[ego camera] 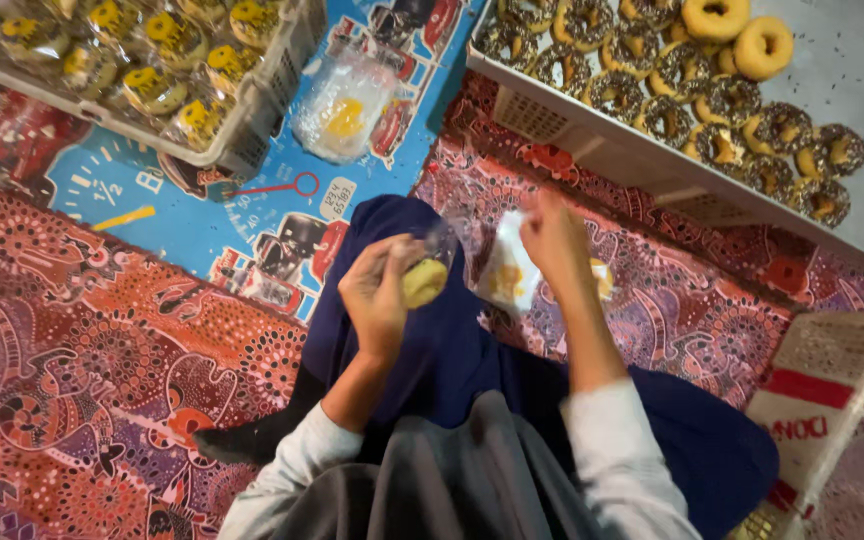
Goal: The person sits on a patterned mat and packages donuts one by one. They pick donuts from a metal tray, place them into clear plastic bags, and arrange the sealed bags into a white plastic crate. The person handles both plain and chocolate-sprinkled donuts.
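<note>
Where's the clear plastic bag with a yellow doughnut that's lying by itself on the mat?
In the head view, the clear plastic bag with a yellow doughnut lies upper centre on the blue mat, between the crate of wrapped doughnuts and the white tray of sprinkled doughnuts.

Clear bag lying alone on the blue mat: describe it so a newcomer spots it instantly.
Start at the white crate of wrapped doughnuts at top left. Just right of it, on the blue car-print mat, lies a clear plastic bag with something yellow inside. Unlike the crated ones, it sits loose, alone on the mat.

patterned mat (82, 360), perhaps sprinkled doughnuts (692, 90)
</note>
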